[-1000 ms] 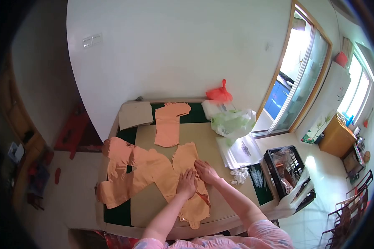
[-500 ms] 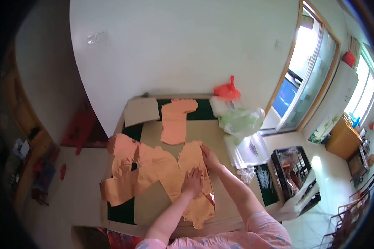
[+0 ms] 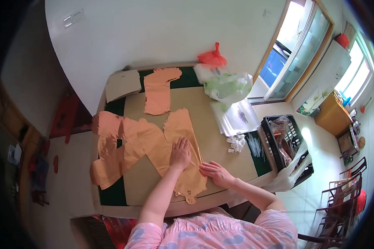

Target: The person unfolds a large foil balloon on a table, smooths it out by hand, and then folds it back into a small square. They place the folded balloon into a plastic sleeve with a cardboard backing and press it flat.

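Observation:
A flat, deflated rose-gold foil balloon (image 3: 180,124) lies in front of me on the cardboard-covered table. My left hand (image 3: 180,154) rests palm down on its middle, fingers stretched out. Along its right edge, near the lower end, my right hand (image 3: 217,173) lies with fingers extended and touching the foil; its thumb is partly hidden. More creased foil balloons (image 3: 120,157) spread out to the left, partly overlapping this one. Another foil balloon (image 3: 158,93) lies flat further back.
Cardboard pieces (image 3: 122,85) sit at the back left. A red bag (image 3: 213,58), a green-white plastic bag (image 3: 228,88), clear plastic sleeves (image 3: 239,118) and thin clear sticks (image 3: 255,145) are on the right. A black crate (image 3: 289,137) stands beside the table.
My right hand has slid down the balloon's right edge towards me. The raised fold at its lower right now lies flatter. My left hand stays on the foil; the camera view has shifted.

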`<state>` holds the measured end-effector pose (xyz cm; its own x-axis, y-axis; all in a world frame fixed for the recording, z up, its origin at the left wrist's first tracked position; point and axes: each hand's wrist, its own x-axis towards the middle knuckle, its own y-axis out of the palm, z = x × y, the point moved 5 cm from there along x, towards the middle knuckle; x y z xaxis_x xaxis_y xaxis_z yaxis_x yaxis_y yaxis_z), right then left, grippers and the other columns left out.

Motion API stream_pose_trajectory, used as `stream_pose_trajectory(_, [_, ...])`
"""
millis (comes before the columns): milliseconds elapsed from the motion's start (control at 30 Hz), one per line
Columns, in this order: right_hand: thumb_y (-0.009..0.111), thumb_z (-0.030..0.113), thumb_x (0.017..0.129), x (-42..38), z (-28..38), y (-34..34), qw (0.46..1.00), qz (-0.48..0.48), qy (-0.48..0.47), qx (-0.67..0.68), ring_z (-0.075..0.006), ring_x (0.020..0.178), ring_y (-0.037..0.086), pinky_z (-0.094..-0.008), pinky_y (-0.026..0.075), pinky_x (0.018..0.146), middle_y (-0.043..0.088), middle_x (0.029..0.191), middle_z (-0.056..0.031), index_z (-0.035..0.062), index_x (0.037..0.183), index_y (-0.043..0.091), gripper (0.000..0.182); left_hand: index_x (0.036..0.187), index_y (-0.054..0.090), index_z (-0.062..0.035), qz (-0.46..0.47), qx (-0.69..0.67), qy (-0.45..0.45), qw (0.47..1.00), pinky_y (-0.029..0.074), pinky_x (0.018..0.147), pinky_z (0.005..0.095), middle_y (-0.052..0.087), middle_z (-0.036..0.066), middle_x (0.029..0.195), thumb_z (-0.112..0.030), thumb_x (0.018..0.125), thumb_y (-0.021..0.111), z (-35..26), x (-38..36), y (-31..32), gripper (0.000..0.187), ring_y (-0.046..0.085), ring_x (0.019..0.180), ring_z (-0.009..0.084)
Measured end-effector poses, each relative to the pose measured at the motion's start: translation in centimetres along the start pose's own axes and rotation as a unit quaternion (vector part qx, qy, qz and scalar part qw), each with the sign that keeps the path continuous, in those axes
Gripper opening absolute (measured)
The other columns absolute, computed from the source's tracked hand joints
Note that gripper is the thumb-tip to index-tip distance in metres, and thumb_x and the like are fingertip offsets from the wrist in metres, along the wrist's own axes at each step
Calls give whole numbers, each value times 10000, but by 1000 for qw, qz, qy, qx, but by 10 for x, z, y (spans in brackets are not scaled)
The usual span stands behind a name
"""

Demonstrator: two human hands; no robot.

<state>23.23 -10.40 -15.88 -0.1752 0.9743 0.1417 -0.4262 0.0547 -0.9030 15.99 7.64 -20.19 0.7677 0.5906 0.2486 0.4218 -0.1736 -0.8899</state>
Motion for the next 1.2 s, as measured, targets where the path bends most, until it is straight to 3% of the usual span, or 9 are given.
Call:
stream_pose_trajectory(200, [529,13,722,-52,29,10,998,52,-9,31,-214,1355,374,-423,264,1139,468,1411,-67,74,1292,535,573,1352,431,-22,3,-14,1,1000,210,1142,452,371,120,1459,-213,921,421,1,0,0,472,281,1389,259])
stream_pose_trajectory(300, [544,-16,697,-61,35,2,996,45,-27,71,-262,1272,467,-412,341,1088,530,1339,-84,72,1234,576,545,1356,426,-21,5,-15,1,1000,207,1143,452,367,120,1462,-213,921,423,1,0,0,476,277,1391,259])
stream_pose_trajectory(467, [564,-39,749,11,6,-37,984,-146,73,72,-359,1035,589,-438,457,940,625,1137,-146,66,1093,638,367,1362,419,-22,4,-2,4,1000,200,1145,455,361,119,1467,-227,924,420,2,1,4,484,272,1394,258])
stream_pose_trajectory(533, [590,41,807,56,-11,-33,969,-239,37,44,-351,1131,549,-446,422,987,589,1221,-150,66,1157,612,352,1365,415,-25,2,7,7,1000,199,1145,460,360,120,1467,-235,927,416,4,0,6,486,271,1395,260])
stream_pose_trajectory(733, [495,102,863,115,-42,10,976,-170,131,-32,-278,1325,394,-451,308,1095,465,1388,-139,56,1330,475,469,1362,415,-29,5,-5,3,1000,197,1143,472,369,127,1459,-265,937,403,1,-1,1,486,280,1392,265])
stream_pose_trajectory(867, [491,111,871,112,-45,17,977,-162,131,-41,-288,1309,412,-447,315,1087,475,1378,-141,50,1327,472,460,1338,427,-24,-55,-99,-7,994,227,1127,463,362,170,1451,-175,907,468,8,-3,-5,458,280,1386,308])
stream_pose_trajectory(933, [507,111,876,114,-49,19,977,-170,115,-60,-299,1302,418,-450,321,1077,479,1375,-144,47,1311,489,441,1329,428,-19,-154,-191,-13,969,255,1113,453,366,202,1436,-113,885,503,23,-3,-19,460,284,1379,336])
stream_pose_trajectory(1033, [497,136,899,112,-51,21,977,-166,123,-59,-295,1302,415,-445,322,1078,480,1374,-139,47,1308,491,419,1289,448,-3,-311,-161,-151,924,296,1081,431,374,238,1412,-53,856,530,55,-38,-48,444,299,1363,369])
stream_pose_trajectory(1200, [476,183,930,112,-49,18,976,-172,128,-46,-286,1301,413,-441,313,1089,485,1367,-134,49,1305,493,399,1257,465,-5,-321,-478,-357,736,377,989,361,485,145,1238,-70,846,587,141,-76,-39,434,464,1164,245])
